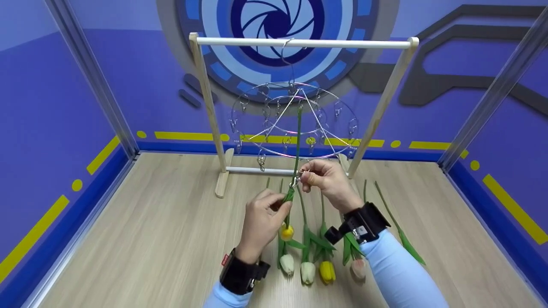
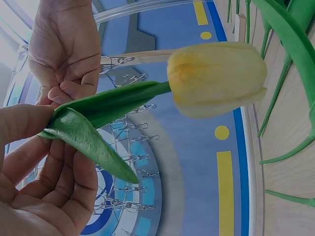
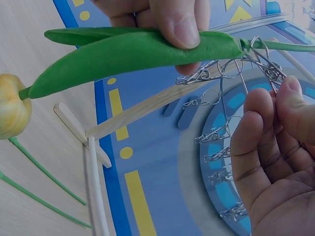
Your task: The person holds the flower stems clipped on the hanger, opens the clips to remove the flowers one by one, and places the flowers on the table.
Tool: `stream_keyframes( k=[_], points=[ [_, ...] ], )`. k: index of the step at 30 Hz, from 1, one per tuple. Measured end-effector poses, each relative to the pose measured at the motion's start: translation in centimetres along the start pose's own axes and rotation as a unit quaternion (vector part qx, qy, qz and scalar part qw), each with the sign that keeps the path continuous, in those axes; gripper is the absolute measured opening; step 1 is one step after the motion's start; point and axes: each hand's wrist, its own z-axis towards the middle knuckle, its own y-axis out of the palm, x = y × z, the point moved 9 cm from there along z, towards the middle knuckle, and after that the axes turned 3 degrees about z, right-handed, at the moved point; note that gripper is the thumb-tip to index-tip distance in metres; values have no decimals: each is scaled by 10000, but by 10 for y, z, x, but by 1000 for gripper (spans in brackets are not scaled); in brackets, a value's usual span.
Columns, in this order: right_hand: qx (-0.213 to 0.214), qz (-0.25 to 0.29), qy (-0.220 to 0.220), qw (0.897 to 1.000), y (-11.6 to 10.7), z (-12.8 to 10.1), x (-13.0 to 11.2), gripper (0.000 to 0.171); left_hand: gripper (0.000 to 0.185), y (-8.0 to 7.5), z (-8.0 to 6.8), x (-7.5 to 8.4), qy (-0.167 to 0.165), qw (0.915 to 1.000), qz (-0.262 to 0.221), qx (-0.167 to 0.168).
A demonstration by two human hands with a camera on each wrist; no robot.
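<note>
A yellow artificial tulip hangs head down, its green stem rising in front of a round wire clip hanger. My left hand pinches its green leaves between thumb and fingers, with the bloom below. Just above, my right hand pinches a metal clip between thumb and forefinger. The clip's wire jaws are at the stem by the top of the leaves; whether they are clamped on it is hard to tell. Other metal clips dangle around the hanger's rings.
The hanger hooks over the white rod of a wooden stand. On the table lie two white tulips, a yellow tulip and a pale pink tulip. Another stem runs beneath the right sleeve, its bloom hidden.
</note>
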Motion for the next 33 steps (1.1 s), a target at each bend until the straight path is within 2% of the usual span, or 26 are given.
stream_keyframes(
  k=[33],
  points=[
    [70, 88, 67, 9999, -2, 1, 2, 21, 10, -4, 1, -2, -89, 9999, 55, 28]
  ],
)
